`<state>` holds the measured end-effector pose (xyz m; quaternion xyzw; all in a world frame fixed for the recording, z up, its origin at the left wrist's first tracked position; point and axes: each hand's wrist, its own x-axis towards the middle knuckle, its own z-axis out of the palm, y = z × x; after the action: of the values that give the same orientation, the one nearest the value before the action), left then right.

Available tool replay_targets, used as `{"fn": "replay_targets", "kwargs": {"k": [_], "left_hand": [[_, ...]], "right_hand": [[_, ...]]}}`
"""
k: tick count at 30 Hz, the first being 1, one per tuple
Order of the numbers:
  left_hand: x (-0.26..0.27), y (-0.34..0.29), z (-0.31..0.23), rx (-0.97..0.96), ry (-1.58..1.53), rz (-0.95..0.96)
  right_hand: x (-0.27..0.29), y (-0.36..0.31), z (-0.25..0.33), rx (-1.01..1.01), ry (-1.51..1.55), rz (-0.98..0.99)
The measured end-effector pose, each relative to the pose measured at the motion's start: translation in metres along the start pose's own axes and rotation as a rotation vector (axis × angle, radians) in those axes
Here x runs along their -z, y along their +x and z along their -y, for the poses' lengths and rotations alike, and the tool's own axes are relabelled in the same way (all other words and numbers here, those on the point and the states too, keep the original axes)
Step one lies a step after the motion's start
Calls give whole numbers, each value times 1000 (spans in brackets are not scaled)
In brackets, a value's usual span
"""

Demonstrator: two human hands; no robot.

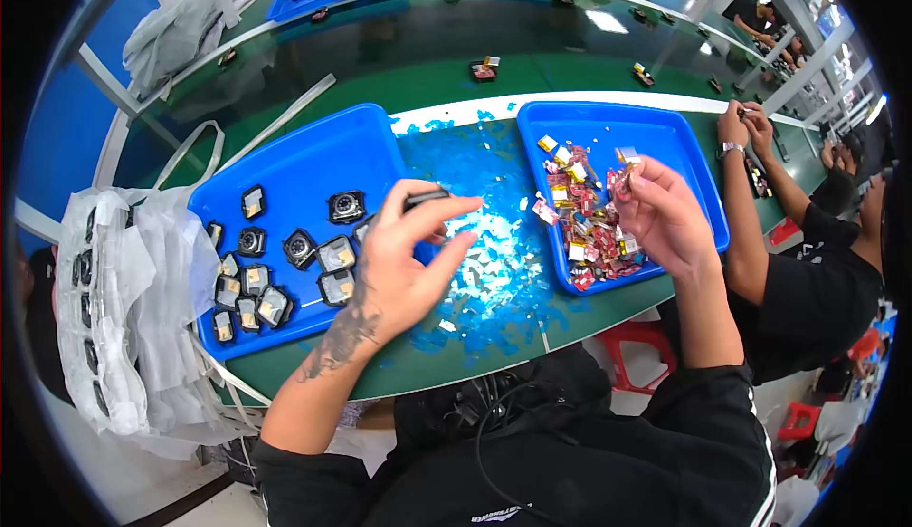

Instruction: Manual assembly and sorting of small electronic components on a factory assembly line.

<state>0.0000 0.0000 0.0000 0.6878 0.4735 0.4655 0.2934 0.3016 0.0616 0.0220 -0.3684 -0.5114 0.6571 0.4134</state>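
My left hand (404, 256) is curled round a black watch case (425, 200), with the thumb and index finger apart; most of the case is hidden by the fingers. It is by the right edge of the left blue tray (366, 128), where several black watch cases (299, 249) lie, some showing a pale inner face. Over the right blue tray (665, 120), my right hand (665, 213) pinches a small red circuit board (623, 183) with a silvery piece at its top. Below it lies a heap of red circuit boards with small silver-yellow batteries (579, 213).
Blue and white film scraps (494, 261) cover the green table between the trays. White foam sheets (161, 280) hang at the left. Beyond runs a dark green conveyor (380, 61) carrying small parts. A co-worker's arms (750, 166) are close on the right, near a red stool (636, 351).
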Motion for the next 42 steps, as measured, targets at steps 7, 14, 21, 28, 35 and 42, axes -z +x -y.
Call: {"fn": "replay_targets", "kwargs": {"k": [7, 14, 21, 28, 35, 42], "left_hand": [[-19, -5, -12, -546, 431, -66], [-18, -3, -5, -620, 417, -54], [-13, -7, -12, -93, -210, -13], [-7, -9, -17, 5, -175, 73], [-9, -10, -11, -201, -5, 2], [-14, -7, -14, 14, -65, -50]], "right_hand": [[-52, -10, -14, -416, 521, 78], [-73, -4, -38, -480, 501, 212], [-96, -13, -22, 426, -473, 9], [-101, -6, 1, 204, -496, 134], [-85, 11, 0, -276, -110, 390], [-93, 21, -36, 543, -1195, 46]]}}
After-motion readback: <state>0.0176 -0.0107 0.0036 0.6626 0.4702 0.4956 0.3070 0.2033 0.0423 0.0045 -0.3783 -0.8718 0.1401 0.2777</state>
